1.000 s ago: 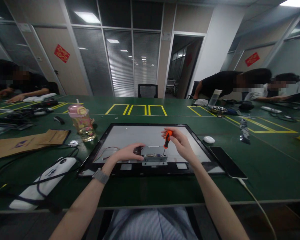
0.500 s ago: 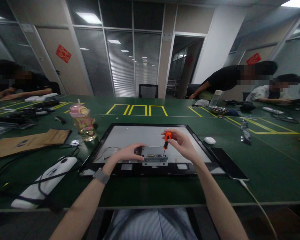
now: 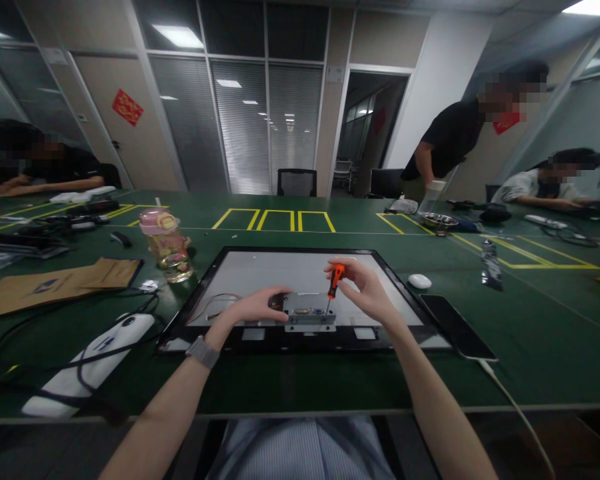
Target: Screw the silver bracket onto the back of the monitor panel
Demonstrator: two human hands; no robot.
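An orange-and-black screwdriver is in my right hand, its fingers closed around the handle. Its shaft points down, and the tip meets the right part of a grey metal bracket with connector ports in it. My left hand grips the bracket's left end between thumb and fingers. Beneath both hands a display panel with a black frame lies flat, its pale back up. Thin wires run across the panel left of the bracket. The screw under the tip is too small to make out.
Left of the panel stand a pink-lidded bottle, a brown paper bag and a white power strip with black cables. To the right lie a white case and a phone on a cable. Other people are around the table.
The screwdriver's handle has tilted slightly to the right; its tip stays at the same spot. My left hand has not moved. A person at the far right has straightened up.
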